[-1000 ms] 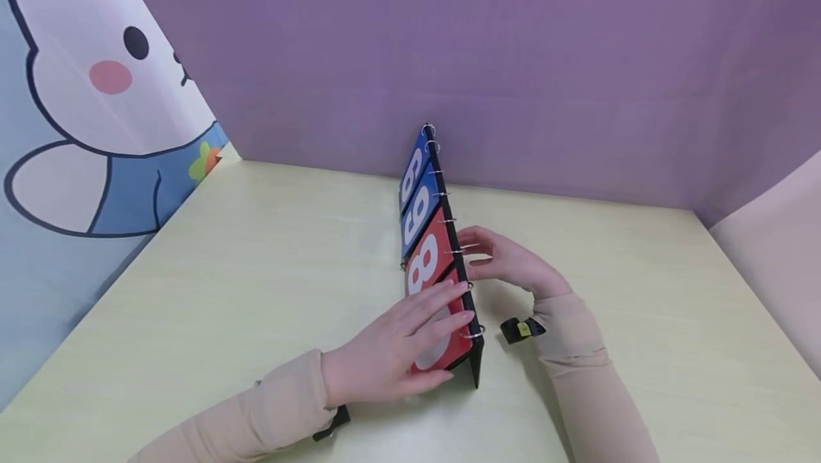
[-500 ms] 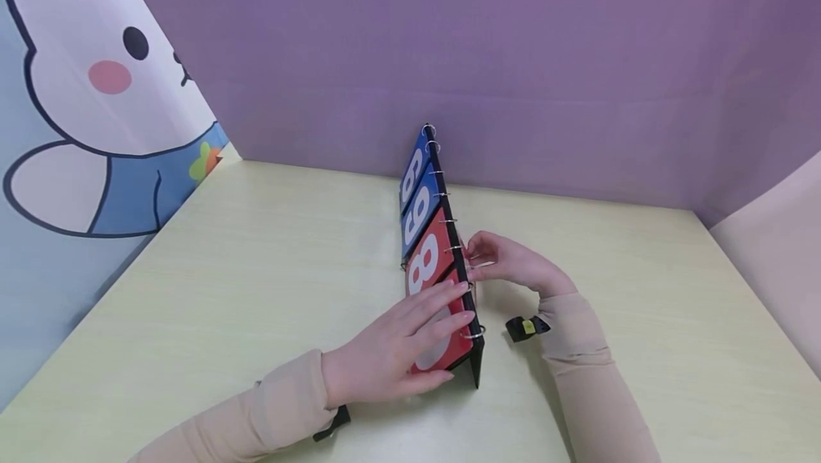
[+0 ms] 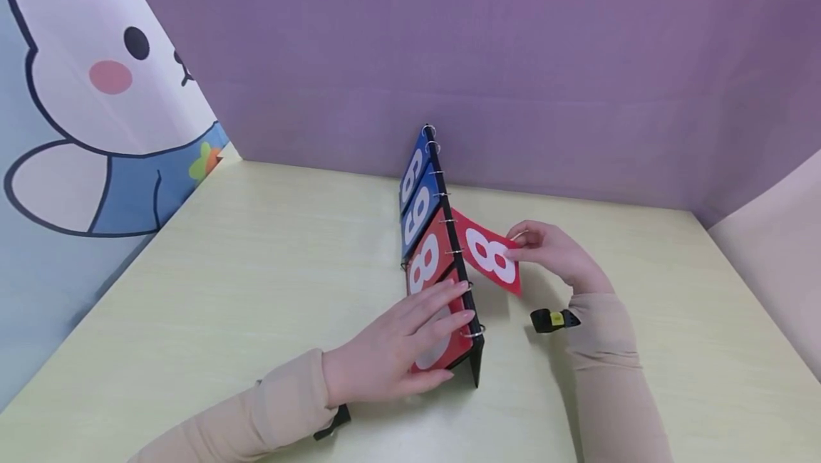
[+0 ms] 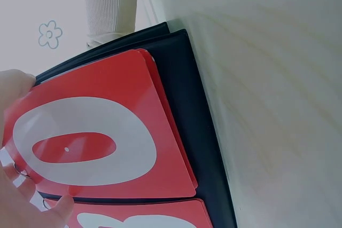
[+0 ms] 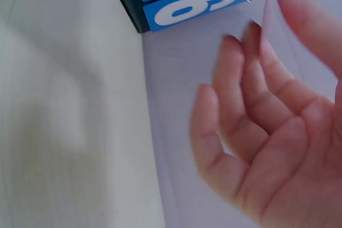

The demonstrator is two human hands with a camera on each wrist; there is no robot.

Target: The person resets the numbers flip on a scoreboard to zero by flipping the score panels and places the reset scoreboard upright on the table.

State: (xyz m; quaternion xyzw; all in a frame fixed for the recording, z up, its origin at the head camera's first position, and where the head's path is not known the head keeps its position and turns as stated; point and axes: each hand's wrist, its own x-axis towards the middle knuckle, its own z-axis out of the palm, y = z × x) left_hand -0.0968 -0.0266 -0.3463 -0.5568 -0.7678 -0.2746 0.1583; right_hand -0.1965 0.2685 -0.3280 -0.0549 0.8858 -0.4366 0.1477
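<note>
A flip scoreboard (image 3: 461,267) stands tented on the table, with red and blue number cards on metal rings along its black spine. My left hand (image 3: 387,360) rests on its near end, fingers laid straight across a red card to the top edge. In the left wrist view that red card (image 4: 136,169) shows a white 0. On the far side my right hand (image 3: 564,256) pinches the outer edge of a red card with a white 8 (image 3: 484,253), lifted away from the back. The right wrist view shows this card as a thin edge (image 5: 265,17).
Blue cards (image 3: 417,215) hang on the scoreboard's far half. The pale table (image 3: 269,271) meets a purple backdrop (image 3: 545,78) behind. A cartoon-printed panel (image 3: 58,164) stands at left. A black wrist strap piece (image 3: 555,320) sits by the right cuff.
My right hand has moved right, away from the scoreboard's back, swinging the red 8 card outward with it. The left hand has stayed in place.
</note>
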